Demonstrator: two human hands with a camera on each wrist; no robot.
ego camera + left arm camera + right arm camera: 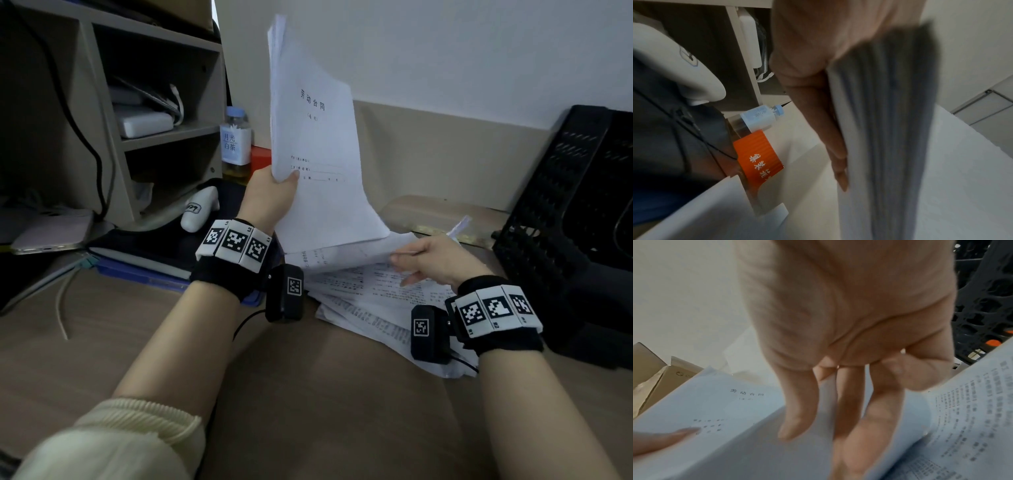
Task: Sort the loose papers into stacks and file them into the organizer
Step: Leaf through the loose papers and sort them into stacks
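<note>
**Q:** Surface and far left?
**A:** Brown desk (308, 394) against a pale wall (479, 51). A shelf (191, 132) stands at the far left. Just right of it a bottle (235, 144) with a blue cap stands upright. An orange box (261, 159) sits beside the bottle, partly hidden behind paper.

**Q:** State of the left hand (270, 198)?
**A:** Raised above the desk, gripping a stack (318, 144) of white papers near its lower left corner. The thumb lies on the front page. The fingers (834, 146) lie flat along the back. The stack stands nearly upright, its top edges slightly fanned. The front page carries a printed title and a few form lines.

**Q:** Centre of the desk?
**A:** Loose papers (376, 298) lie in an untidy, overlapping pile, print side up, below and right of the stack. The bottom of the stack hangs close over the pile. Whether they touch cannot be told.

**Q:** State of the right hand (435, 260)?
**A:** Low over the pile, pinching one sheet (349, 253) at its right edge, thumb above and fingers below. That edge is lifted off the pile, and the sheet curves.

**Q:** Location of the organizer (565, 205)?
**A:** Far right of the desk, near the wall, just beyond the right hand. It is black with perforated sides. Its contents cannot be made out.
</note>
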